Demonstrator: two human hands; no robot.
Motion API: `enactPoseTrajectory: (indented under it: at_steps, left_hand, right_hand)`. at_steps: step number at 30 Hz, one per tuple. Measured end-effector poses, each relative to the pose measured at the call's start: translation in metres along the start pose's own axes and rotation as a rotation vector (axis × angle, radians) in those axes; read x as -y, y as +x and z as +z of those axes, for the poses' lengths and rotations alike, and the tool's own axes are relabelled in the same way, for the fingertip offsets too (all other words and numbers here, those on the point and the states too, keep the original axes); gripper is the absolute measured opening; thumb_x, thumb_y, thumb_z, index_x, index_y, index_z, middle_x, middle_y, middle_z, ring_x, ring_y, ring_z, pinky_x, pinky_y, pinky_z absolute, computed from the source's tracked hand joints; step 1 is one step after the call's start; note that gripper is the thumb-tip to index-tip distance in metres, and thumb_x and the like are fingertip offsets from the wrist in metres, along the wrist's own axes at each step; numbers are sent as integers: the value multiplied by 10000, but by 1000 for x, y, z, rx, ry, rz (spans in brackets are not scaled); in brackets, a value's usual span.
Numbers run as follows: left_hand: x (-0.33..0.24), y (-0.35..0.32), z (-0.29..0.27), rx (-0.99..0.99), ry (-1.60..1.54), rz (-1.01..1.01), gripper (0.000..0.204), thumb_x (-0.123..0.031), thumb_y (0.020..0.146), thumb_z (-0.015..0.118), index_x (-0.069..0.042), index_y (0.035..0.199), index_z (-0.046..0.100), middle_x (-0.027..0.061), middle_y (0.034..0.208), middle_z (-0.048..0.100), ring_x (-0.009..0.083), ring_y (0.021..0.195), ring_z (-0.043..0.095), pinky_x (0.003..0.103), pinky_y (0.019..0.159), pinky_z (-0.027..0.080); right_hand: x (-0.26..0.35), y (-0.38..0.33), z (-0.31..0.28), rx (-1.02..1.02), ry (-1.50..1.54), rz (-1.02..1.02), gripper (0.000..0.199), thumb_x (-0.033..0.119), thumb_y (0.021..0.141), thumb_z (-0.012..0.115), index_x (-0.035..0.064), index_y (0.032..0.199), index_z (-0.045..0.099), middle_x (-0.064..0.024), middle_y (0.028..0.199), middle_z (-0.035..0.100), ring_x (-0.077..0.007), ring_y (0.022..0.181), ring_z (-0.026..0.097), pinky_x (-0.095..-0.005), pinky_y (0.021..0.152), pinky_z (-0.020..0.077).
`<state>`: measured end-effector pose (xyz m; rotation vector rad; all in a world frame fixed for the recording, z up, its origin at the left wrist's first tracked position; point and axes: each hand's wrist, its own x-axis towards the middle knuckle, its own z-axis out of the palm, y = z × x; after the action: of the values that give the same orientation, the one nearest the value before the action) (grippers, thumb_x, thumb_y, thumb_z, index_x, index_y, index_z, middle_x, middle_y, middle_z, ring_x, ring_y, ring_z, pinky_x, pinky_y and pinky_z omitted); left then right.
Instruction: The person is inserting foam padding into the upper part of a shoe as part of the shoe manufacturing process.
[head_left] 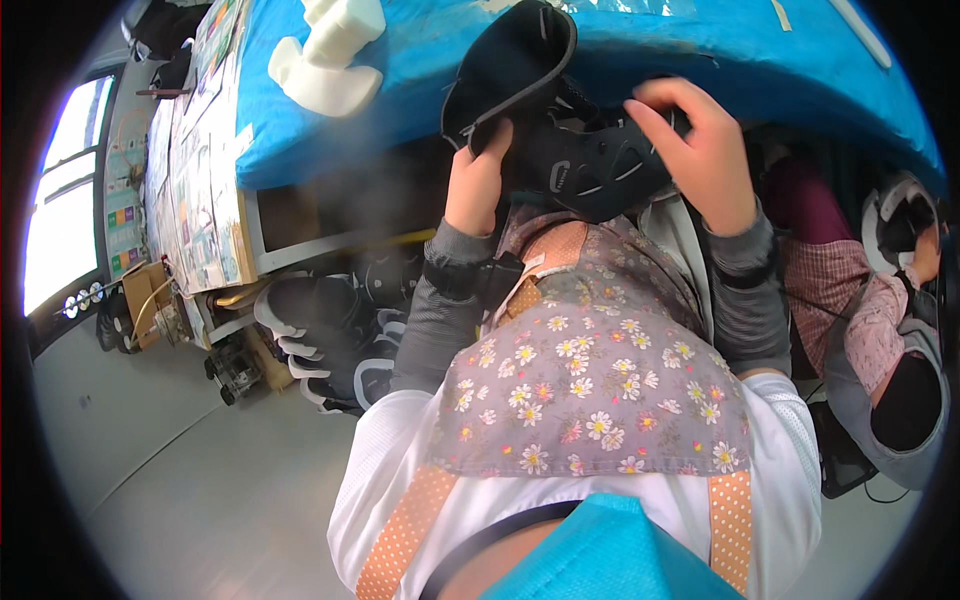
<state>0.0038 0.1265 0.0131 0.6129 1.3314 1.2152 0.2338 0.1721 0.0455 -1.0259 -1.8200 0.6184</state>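
Observation:
A black boot [610,165] with a tall, wide cuff rests partly on my lap, at the near edge of the blue-covered table [420,95]. My left hand [479,180] is closed on the cuff, its thumb on the near side and its fingers mostly hidden. At the boot's other end, my right hand [700,150] is raised by its upper edge. The right thumb and forefinger come close together in a pinch. Whatever lies between them is too small or too hidden to name.
White foot-shaped forms [330,65] lie on the table's far left. Several dark boots with pale soles [330,330] are stacked under the table's left side. Close on my right sits another person in a pink checked garment [825,290], one hand [926,250] at a grey-and-black boot [900,215].

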Motion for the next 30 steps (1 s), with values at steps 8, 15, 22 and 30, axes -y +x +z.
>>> enactPoseTrajectory:
  at_steps: [8, 15, 22, 30]
  left_hand:
    - [-10, -22, 11, -52, -185, -136, 363, -206, 941, 520, 19, 1225, 539, 81, 1198, 582, 171, 1106, 537, 291, 939, 420]
    - [1, -26, -11, 1, -291, -227, 298, -136, 880, 519, 8, 1131, 589, 98, 1112, 621, 208, 1055, 576, 337, 909, 463]
    - [6, -37, -1, 19, -137, 118, 221, -19, 873, 560, 19, 1088, 595, 64, 1024, 635, 145, 959, 578, 267, 880, 445]
    - [-35, -31, -20, 12, 872, 660, 300, -120, 838, 685, 30, 1095, 643, 81, 1078, 665, 136, 959, 593, 267, 880, 438]
  right_hand:
    - [-91, -115, 27, 637, 627, 771, 387, 223, 852, 652, -17, 1147, 574, -109, 1100, 618, -172, 1009, 573, -304, 898, 442]
    - [-90, -110, 66, 302, 1589, 860, 539, 66, 806, 631, 5, 1309, 446, -112, 1286, 520, -231, 1196, 489, -381, 1037, 360]
    - [-74, -88, 84, 297, 1619, 889, 329, -7, 831, 602, -1, 1160, 588, -117, 1145, 620, -231, 1053, 599, -361, 951, 468]
    - [-70, -89, 86, 263, 1625, 909, 302, -8, 822, 590, -34, 1123, 596, -130, 1086, 639, -234, 1021, 616, -357, 926, 486]
